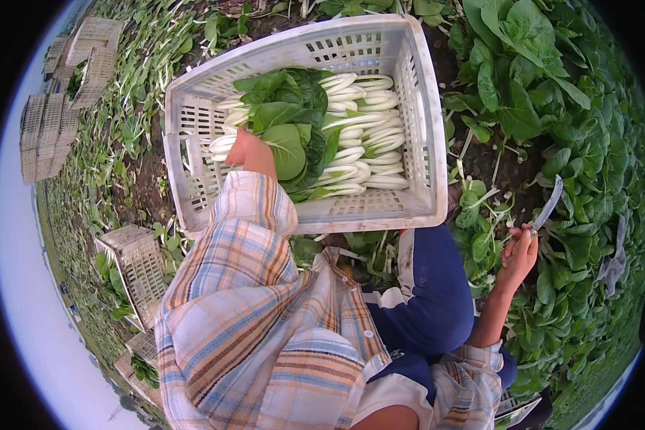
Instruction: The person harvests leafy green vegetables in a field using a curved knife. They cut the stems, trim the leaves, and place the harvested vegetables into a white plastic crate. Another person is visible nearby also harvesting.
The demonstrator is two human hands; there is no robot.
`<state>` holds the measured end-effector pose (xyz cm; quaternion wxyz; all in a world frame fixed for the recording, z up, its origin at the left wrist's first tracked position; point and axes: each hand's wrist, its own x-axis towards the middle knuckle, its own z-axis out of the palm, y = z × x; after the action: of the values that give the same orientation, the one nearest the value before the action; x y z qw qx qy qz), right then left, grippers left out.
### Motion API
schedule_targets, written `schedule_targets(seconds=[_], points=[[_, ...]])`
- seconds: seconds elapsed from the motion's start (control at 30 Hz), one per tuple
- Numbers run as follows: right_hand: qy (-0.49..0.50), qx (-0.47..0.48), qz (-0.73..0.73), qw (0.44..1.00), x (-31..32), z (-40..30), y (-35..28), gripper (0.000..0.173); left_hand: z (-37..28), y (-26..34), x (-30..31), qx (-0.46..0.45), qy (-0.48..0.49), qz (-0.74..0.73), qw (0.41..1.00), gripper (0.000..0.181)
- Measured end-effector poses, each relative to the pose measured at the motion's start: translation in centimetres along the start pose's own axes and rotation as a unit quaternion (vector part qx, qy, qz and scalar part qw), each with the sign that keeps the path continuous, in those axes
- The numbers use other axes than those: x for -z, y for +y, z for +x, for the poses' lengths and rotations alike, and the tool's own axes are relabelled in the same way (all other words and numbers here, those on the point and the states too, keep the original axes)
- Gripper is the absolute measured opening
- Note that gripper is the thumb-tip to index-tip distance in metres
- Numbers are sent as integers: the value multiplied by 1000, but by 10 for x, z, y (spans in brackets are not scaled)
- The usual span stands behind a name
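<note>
A pale plastic crate (306, 221) with slotted walls stands before me, with rows of bok choy inside. White stems (373, 134) fill its right side, while dark green leaves (287, 150) lie over the middle. My left hand (251, 153) is inside the crate, closed around a bok choy bunch (224, 146) near the left wall; its fingertips are partly hidden. Out to the right, my right hand (517, 255) grips a knife (549, 207) with a curved blade that points up and away from the crate. The knife's handle is mostly covered by the fingers.
Dense leafy plants (580, 140) grow along the right. Cut leaves and stems (134, 123) litter the soil at left. Stacked crates (48, 134) stand farther off, and a tilted crate (140, 269) holding greens is nearer. A grey cloth-like scrap (614, 263) lies among the plants.
</note>
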<state>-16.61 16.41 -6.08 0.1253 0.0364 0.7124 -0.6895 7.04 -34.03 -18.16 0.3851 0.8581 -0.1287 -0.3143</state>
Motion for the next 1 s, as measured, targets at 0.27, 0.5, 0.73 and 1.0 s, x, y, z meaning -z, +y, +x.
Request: schedule_targets(seconds=[0.27, 0.5, 0.73, 1.0], points=[[65, -115, 81, 988, -14, 0, 57, 18, 57, 6, -49, -94, -105, 166, 976, 72], [67, -160, 70, 982, -15, -15, 88, 25, 53, 30, -63, -160, -144, 200, 956, 60], [52, -135, -39, 989, 8, 40, 135, 35, 61, 44, -46, -204, -129, 237, 941, 49], [61, -71, -56, 994, 46, 169, 170, 33, 9, 133, -1, -518, -156, 247, 804, 36]])
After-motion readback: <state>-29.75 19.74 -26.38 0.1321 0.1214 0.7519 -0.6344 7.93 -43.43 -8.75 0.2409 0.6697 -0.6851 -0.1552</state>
